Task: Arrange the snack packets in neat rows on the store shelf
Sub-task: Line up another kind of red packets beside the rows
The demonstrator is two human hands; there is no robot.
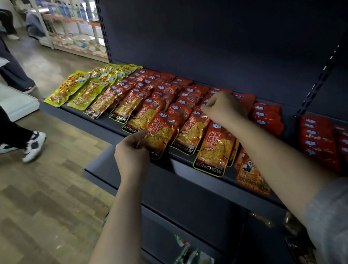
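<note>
Currently, a glossy red-and-gold foil snack packet point(161, 134) overhanging the dark metal shelf point(106, 122) is being pinched by the left hand point(131, 154); another packet's top point(199, 113) is being pinched by the right hand point(222, 106); a careless tug risks dragging neighbouring packets off.

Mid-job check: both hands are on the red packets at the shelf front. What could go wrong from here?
1. The KONCHEW packet beside the right arm overhangs the shelf edge; a nudge from the forearm may tip it off.
2. The left hand pinches a front packet that also overhangs; pulling it could drag the overlapped packets behind out of line.
3. The right hand rests on overlapping packets; pressing may skew that row.
</note>
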